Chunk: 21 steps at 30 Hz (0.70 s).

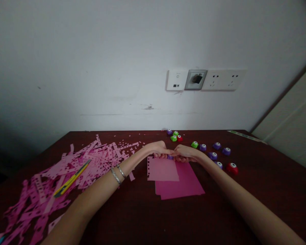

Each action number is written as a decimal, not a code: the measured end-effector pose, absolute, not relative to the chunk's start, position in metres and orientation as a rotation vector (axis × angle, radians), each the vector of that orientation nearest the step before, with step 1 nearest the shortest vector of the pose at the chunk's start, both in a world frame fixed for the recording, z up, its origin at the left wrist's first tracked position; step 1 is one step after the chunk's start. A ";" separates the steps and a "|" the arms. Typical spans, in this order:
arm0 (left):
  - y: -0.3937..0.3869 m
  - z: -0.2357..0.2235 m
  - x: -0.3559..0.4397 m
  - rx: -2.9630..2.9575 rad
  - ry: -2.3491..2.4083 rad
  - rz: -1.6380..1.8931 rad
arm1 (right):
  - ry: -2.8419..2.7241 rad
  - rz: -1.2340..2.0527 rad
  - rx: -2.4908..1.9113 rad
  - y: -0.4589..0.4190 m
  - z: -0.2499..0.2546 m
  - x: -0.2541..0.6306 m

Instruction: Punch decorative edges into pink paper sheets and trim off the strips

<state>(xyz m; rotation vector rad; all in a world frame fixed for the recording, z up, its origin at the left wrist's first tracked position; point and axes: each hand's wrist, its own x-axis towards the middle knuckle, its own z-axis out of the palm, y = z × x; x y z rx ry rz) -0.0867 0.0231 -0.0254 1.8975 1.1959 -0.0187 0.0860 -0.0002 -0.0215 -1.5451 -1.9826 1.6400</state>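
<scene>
My left hand (157,148) and my right hand (185,153) meet at the top edge of a light pink sheet of paper (163,170). Between them shows a bit of a small purple craft punch (170,157), mostly hidden by the fingers. Both hands are closed around it, thumbs together on top. The light pink sheet has a row of punched notches down its left edge. Under it lie darker pink sheets (181,189), slightly fanned.
Punched pink paper strips (91,163) pile up on the left, with a yellow utility knife (72,178) on top. Several purple punches (217,146), green punches (194,144) and a red punch (232,168) stand at the right and back. A wall with sockets (223,80) rises behind the table.
</scene>
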 end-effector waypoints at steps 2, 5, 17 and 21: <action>0.021 -0.026 -0.087 1.902 1.212 0.015 | -2.031 1.610 -1.549 0.001 -0.022 0.089; 0.017 -0.024 -0.089 1.913 1.215 0.046 | -2.082 1.601 -1.516 0.004 -0.027 0.094; -0.036 -0.001 -0.098 2.492 1.432 0.255 | -2.114 1.481 -1.415 -0.003 -0.017 0.103; -0.074 -0.002 -0.092 2.634 1.449 -0.075 | -2.239 1.290 -1.382 0.000 -0.010 0.104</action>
